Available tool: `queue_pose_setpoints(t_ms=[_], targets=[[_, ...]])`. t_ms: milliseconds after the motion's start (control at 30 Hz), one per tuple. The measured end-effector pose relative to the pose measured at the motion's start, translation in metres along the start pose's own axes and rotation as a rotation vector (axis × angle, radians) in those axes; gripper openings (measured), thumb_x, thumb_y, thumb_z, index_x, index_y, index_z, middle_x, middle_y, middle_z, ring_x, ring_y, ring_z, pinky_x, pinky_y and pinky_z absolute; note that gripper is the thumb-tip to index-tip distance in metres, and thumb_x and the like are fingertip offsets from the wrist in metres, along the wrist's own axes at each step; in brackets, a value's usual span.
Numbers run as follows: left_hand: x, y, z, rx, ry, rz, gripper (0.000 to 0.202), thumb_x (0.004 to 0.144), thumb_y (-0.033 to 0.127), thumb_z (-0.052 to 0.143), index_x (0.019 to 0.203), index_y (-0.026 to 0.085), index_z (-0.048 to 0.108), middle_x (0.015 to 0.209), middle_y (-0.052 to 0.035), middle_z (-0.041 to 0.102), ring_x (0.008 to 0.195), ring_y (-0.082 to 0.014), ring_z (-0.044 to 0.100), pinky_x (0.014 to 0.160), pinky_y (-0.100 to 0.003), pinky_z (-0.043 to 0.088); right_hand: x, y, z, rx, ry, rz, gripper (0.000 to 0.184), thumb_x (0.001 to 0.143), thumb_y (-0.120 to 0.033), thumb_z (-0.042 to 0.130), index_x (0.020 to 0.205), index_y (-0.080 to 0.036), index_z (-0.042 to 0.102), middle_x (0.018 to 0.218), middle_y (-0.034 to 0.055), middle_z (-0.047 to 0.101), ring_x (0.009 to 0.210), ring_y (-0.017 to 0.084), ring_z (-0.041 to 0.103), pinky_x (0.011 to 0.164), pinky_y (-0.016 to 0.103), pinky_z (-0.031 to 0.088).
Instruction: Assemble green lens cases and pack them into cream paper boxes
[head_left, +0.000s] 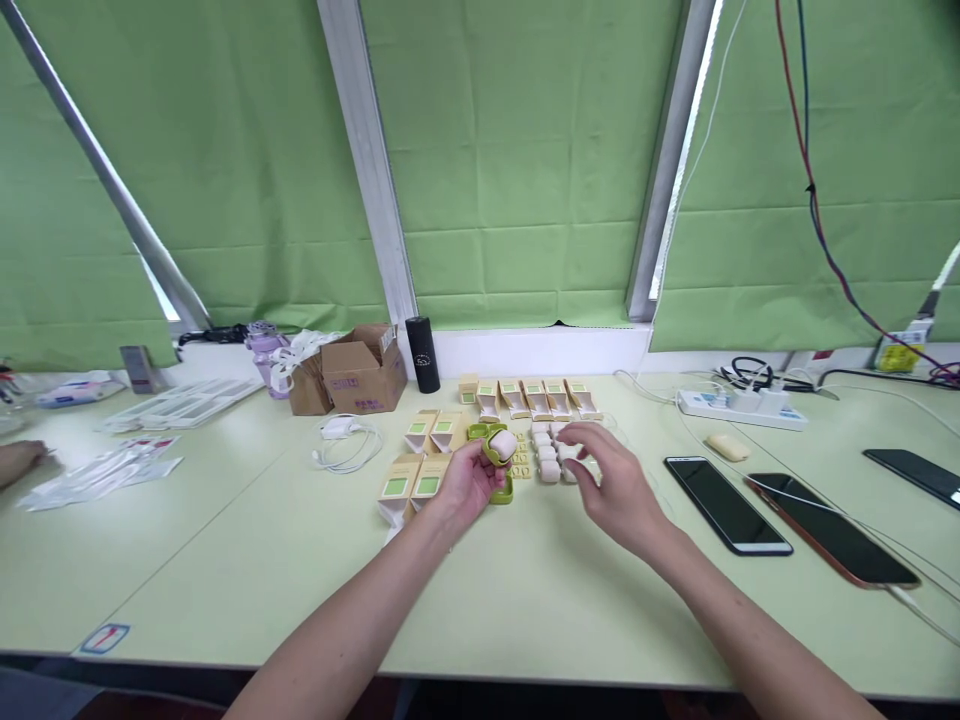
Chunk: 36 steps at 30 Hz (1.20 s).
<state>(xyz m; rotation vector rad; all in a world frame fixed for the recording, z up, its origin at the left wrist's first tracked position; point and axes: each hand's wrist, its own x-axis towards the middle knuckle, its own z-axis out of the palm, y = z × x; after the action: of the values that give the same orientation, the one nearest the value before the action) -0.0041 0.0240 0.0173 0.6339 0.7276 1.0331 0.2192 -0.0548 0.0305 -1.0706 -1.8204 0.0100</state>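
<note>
Boxes (pixel 429 482), 4, lie just left of the left hand (pixel 466 484), which grips 1 pale case (pixel 503 444) in 1 green cover (pixel 492 453). The right hand (pixel 616 490), thumb and fingers parted, is beside pale cases (pixel 548 454), too hidden to count.

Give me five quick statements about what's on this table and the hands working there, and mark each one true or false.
1. The left hand holds a green case. True.
2. The black cylinder stands to the right of the cardboard box. True.
3. The right hand is gripping the black cylinder. False: it is beside the pale rounded pieces, with thumb and forefinger apart.
4. The purple bottle stands to the left of the cardboard box. True.
5. The white power strip lies at the left end of the table. False: it lies on the right side, towards the back.
</note>
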Motion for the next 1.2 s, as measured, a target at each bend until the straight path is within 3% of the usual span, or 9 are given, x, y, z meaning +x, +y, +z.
queue_pose_setpoints(t_ms=[167,300,600,800,900,1067,1200], targets=[[-0.003,-0.001,0.005,0.048,0.029,-0.016,0.015,0.087,0.021,0.06,0.083,0.009,0.068,0.065,-0.0081,0.066,0.044,-0.011,0.052,0.042,-0.021,0.041,0.018,0.006,0.046,0.168,-0.093,-0.053,0.051,0.094,-0.011,0.056,0.141,-0.03,0.057,0.142,0.01,0.066,0.135,0.03,0.061,0.109,0.055,0.057],[-0.004,-0.003,0.006,0.064,0.022,-0.038,0.009,0.084,0.021,0.063,0.08,0.013,0.065,0.064,-0.0044,0.064,0.043,-0.0111,0.052,0.042,-0.022,0.042,0.012,0.008,0.062,0.275,-0.086,-0.088,0.06,0.094,-0.012,0.057,0.151,-0.032,0.053,0.152,0.009,0.063,0.142,0.03,0.058,0.118,0.058,0.051],[-0.014,-0.003,0.008,0.118,-0.057,-0.089,0.013,0.087,0.024,0.065,0.079,0.013,0.068,0.061,-0.0045,0.062,0.044,-0.0113,0.052,0.042,-0.022,0.042,-0.002,0.004,0.06,0.408,-0.081,0.013,0.047,0.099,-0.02,0.059,0.145,-0.032,0.061,0.143,0.0084,0.069,0.132,0.03,0.066,0.114,0.056,0.056],[-0.017,-0.002,0.01,0.228,-0.176,-0.036,0.019,0.09,0.029,0.064,0.088,0.012,0.07,0.064,-0.0079,0.068,0.042,-0.0112,0.053,0.04,-0.022,0.04,0.002,0.002,0.062,0.744,-0.017,0.208,0.034,0.098,-0.033,0.07,0.132,-0.03,0.064,0.135,0.0081,0.071,0.126,0.025,0.069,0.113,0.049,0.057],[-0.016,-0.004,0.009,0.286,-0.201,-0.013,0.025,0.091,0.038,0.066,0.084,0.014,0.064,0.065,-0.0088,0.07,0.041,-0.012,0.054,0.038,-0.022,0.04,0.006,0.007,0.064,0.898,0.064,0.314,0.036,0.091,-0.043,0.08,0.121,-0.028,0.065,0.122,0.0079,0.076,0.116,0.025,0.073,0.107,0.048,0.06],[-0.016,-0.006,0.008,0.385,-0.184,0.177,0.034,0.086,0.048,0.075,0.085,0.018,0.058,0.065,-0.0052,0.07,0.04,-0.0113,0.054,0.035,-0.019,0.036,0.01,0.016,0.063,1.021,0.094,0.466,0.051,0.079,-0.054,0.089,0.114,-0.026,0.064,0.11,0.0082,0.08,0.105,0.027,0.076,0.098,0.052,0.064],[-0.015,-0.006,0.009,0.424,-0.13,0.335,0.04,0.084,0.053,0.078,0.087,0.02,0.056,0.065,-0.0021,0.069,0.04,-0.0101,0.053,0.034,-0.017,0.033,0.01,0.016,0.064,1.069,0.094,0.488,0.053,0.078,-0.055,0.09,0.113,-0.026,0.064,0.111,0.0078,0.079,0.103,0.028,0.076,0.093,0.052,0.067]])
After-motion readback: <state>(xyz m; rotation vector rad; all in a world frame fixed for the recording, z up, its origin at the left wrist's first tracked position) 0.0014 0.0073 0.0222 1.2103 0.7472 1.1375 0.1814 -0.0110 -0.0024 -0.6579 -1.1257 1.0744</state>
